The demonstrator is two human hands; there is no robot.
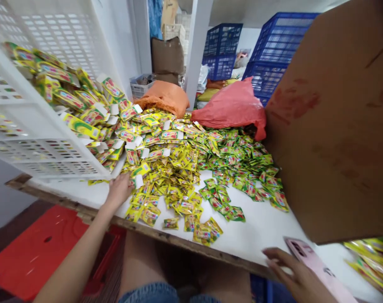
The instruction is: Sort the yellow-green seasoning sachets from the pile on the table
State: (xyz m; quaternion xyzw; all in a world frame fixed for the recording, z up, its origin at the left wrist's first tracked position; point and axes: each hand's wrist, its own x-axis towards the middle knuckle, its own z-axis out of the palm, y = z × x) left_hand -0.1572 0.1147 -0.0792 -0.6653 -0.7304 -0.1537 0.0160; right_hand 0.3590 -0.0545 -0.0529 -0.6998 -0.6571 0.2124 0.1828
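My left hand (119,189) is at the front corner of the tipped white crate, its fingers closed on a small yellow carton (142,169) with a white end flap; the fingertips are partly hidden. Around it lie more printed cartons (128,135) with raised flaps, spilling out of the crate. Beside them spreads a heap of small yellow sachets (180,162). Farther right is a pile of green sachets (238,155). My right hand (294,271) hovers at the table's front edge, fingers apart and holding nothing, close to a pink phone (320,265).
The white crate (62,122) leans at the left. A large brown cardboard box (330,126) stands at the right, with flat packets (372,261) below it. Orange (166,96) and red sacks (232,107) lie behind the heaps. A red stool (36,248) is below left.
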